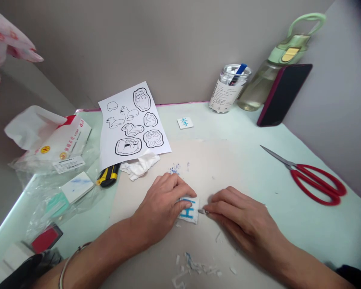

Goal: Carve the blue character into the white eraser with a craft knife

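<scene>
My left hand (pixel 165 204) pinches a small white block (pixel 193 216) with blue strokes on its top, holding it down on the pale mat (pixel 228 160). Closed round a small metal blade (pixel 201 211) is my right hand (pixel 240 212); the blade's tip is close to the block's right edge, and its handle is mostly hidden by the fingers. White shavings (pixel 198 267) lie below the hands, some tinged blue. Blue crumbs (pixel 174 168) are scattered above my left hand. Farther back sits another white square (pixel 185 123) with a blue character.
Red-handled scissors (pixel 315 184) lie at the right. A phone (pixel 284 96), bottle (pixel 260 80) and pen jar (pixel 227 94) stand at the back. Printed paper (pixel 132 124), crumpled tissue (pixel 140 164), a yellow-black cutter (pixel 108 176), tissue pack (pixel 60 136) and red ink pad (pixel 46 239) are leftward.
</scene>
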### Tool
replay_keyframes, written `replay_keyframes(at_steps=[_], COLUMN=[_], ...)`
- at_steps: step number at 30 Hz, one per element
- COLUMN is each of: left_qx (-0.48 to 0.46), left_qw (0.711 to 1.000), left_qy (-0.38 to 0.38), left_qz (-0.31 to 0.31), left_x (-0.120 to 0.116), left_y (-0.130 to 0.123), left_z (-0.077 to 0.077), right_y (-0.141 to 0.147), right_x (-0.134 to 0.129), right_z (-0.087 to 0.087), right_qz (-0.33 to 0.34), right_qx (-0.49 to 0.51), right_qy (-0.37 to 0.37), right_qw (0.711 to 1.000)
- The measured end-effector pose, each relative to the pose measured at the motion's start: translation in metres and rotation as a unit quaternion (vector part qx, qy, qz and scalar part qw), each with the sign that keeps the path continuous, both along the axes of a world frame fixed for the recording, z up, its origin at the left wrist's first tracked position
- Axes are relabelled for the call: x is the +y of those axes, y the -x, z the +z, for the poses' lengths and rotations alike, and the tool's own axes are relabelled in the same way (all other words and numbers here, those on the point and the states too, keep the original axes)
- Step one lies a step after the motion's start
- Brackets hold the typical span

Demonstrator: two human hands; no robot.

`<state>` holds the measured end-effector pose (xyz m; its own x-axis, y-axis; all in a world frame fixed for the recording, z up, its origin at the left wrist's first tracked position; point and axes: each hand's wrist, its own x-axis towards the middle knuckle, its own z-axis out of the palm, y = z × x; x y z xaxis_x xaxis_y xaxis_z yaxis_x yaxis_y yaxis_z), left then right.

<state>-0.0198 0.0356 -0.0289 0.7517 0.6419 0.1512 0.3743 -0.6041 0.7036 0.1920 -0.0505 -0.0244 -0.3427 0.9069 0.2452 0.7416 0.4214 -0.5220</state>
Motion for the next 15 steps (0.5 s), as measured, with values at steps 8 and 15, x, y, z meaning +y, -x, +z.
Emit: replay_keyframes(at_steps=[8, 15], left_qx=[-0.005, -0.003], left_qw=[1.0, 1.0], left_qy=[-0.001, 0.002], left_qz=[-0.003, 0.003], left_x=[0.0006, -0.0005], left_y=[-0.001, -0.0007], left_z=[-0.0002, 0.0001], right_y=[-0.0005, -0.0027], right_x=[0.0004, 0.0018], right_z=[0.0009, 0.0038], right_qz=[0.019, 0.05], right_qx=[-0.005, -0.013], right_qy=[0.013, 0.015], right_qw=[1.0, 0.999])
